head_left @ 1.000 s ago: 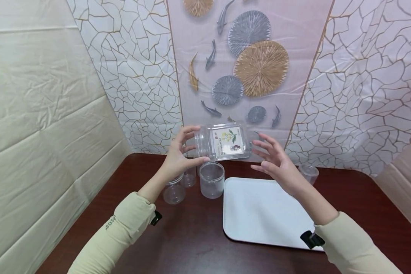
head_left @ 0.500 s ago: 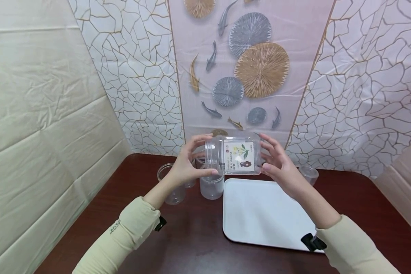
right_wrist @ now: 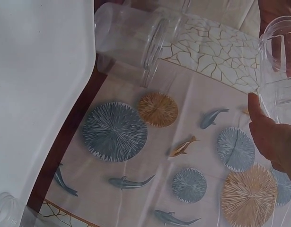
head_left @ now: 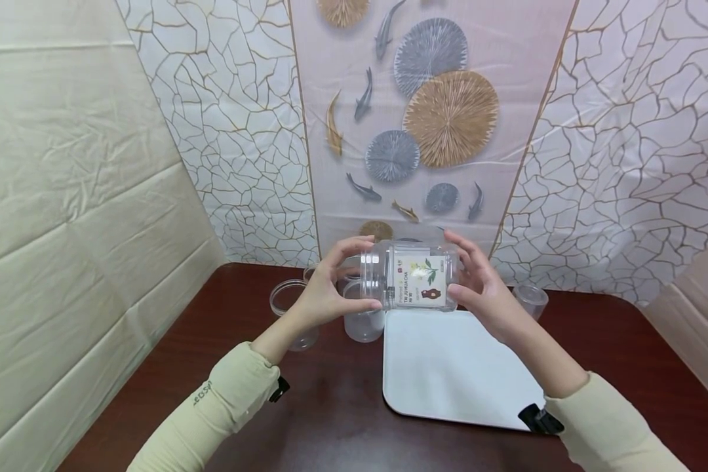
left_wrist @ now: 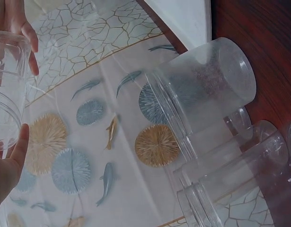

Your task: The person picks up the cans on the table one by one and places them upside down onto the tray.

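A clear plastic jar (head_left: 425, 283) with a white flower-and-bear label lies sideways in the air, above the back edge of the white tray. Its ridged neck points left, where my left hand (head_left: 326, 288) grips it between thumb and fingers. At the base end, my right hand (head_left: 482, 288) holds the jar, thumb on the near side. In the left wrist view the jar (left_wrist: 10, 61) shows at the left edge, with part of my left hand (left_wrist: 5, 172) below it. The right wrist view has the jar (right_wrist: 282, 90) at its right edge, above my right hand (right_wrist: 275, 142).
The white tray (head_left: 460, 367) lies on the dark red table (head_left: 324, 406). Left of it stand several clear jars, among them a frosted-looking one (head_left: 364, 328) and one with a wide rim (head_left: 288, 295). Another clear jar (head_left: 531, 300) stands behind the tray at right.
The jar has moved right and down from the left, turning level. My right hand, earlier apart from it with spread fingers, now holds its base end.
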Tool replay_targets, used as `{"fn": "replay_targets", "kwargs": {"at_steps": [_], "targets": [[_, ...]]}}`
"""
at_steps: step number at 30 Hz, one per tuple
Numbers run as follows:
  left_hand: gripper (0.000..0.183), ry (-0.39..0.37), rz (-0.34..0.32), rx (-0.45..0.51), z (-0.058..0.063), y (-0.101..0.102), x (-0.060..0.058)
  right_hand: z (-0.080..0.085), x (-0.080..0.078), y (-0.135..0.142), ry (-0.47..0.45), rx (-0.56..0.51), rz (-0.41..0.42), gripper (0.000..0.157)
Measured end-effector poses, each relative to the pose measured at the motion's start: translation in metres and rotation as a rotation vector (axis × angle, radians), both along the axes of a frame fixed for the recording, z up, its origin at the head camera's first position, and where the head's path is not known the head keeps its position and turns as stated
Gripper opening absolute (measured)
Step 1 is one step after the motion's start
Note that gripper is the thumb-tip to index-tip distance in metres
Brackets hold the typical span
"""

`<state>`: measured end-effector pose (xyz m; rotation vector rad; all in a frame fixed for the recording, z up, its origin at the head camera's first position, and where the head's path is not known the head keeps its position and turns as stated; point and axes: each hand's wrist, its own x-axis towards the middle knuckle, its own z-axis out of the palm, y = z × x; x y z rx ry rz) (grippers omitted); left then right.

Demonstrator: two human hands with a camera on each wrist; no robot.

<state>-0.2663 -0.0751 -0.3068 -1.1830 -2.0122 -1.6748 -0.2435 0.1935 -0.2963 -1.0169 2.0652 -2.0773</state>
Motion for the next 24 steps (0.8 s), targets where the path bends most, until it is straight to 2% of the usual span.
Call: {"fn": "replay_targets", "kwargs": {"at_steps": [6,12,19,24], "targets": [[0.078,-0.002,0.004,-0.015,-0.0009,0.0010,0.0019,-0.0010,0.0010,0.0002,-0.001,0.030,-0.024,0.064],[0.078,0.021,-0.013,-0.023,-0.0009,0.0027,0.0027,0.0000,0.0059,0.0012,0.017,0.014,-0.041,0.062],[0.078,0.039,-0.040,-0.017,0.0010,0.0040,0.0038,0.0030,0.0074,0.0029,0.023,-0.006,-0.024,0.060],[0.078,0.034,-0.028,-0.017,0.0002,0.0036,0.0045,0.0049,0.0087,0.0043,0.010,0.022,-0.019,0.059]]}}
